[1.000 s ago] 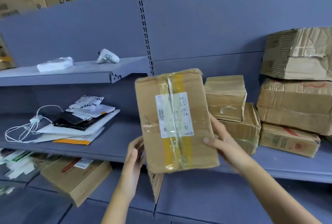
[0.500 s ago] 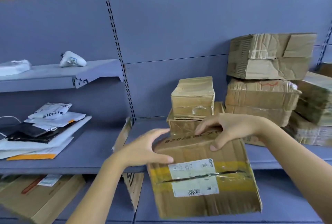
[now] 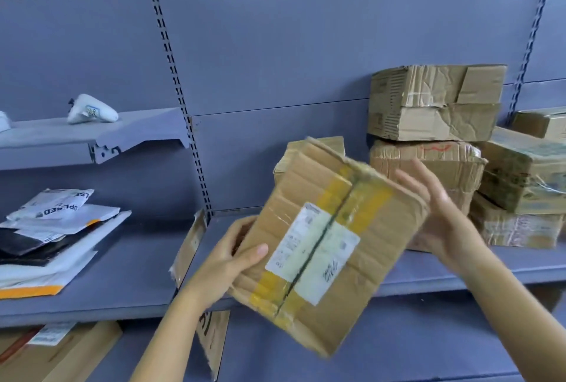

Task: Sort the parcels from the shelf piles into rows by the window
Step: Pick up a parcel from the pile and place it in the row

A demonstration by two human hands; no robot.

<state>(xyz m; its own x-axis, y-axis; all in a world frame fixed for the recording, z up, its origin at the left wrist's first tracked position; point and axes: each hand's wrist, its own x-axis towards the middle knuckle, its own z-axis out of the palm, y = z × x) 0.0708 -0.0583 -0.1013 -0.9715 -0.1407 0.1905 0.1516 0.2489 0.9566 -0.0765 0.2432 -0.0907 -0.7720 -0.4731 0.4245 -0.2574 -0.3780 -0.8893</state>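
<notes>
A cardboard parcel (image 3: 352,283) with yellow tape and a white label is tilted in front of the middle shelf (image 3: 128,283). My left hand (image 3: 228,262) grips its lower left edge, thumb on the top face. Just off the parcel's right edge is my right hand (image 3: 444,219), fingers straight and spread, palm toward the box; contact cannot be made out. Behind the parcel, a small taped box (image 3: 309,148) is mostly hidden.
A pile of crumpled cardboard boxes (image 3: 435,102) stands on the shelf at right. Flat mailers and bags (image 3: 52,234) lie at left. A white pouch (image 3: 92,110) sits on the upper left shelf. More boxes (image 3: 61,354) fill the lower shelf.
The parcel has turned from lying flat and low to tilted up on its corner. My right hand came off its top edge and now sits spread beside it.
</notes>
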